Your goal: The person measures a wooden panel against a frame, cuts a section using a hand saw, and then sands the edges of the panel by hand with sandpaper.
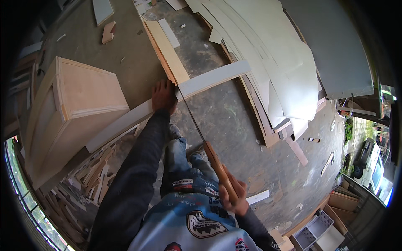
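Note:
A long white-faced wooden board (215,77) lies across the workbench edge, its right part sticking out over the floor. My left hand (164,97) bears down on it by the bench edge, fingers curled over the board. In my right hand (234,193) is a handsaw (218,166), gripped at the lower end of its long wooden handle. Its thin blade, seen nearly edge-on, runs up to the board just right of my left hand. The blade meets the board there; how deep the cut goes, I cannot make out.
A pale wooden cabinet box (94,92) stands on the workbench (130,46) at left. Large pale sheets (268,54) are stacked at right. Wood offcuts (100,175) heap up at lower left. A white divided box (312,230) sits at lower right, and a vehicle (370,163) shows outside.

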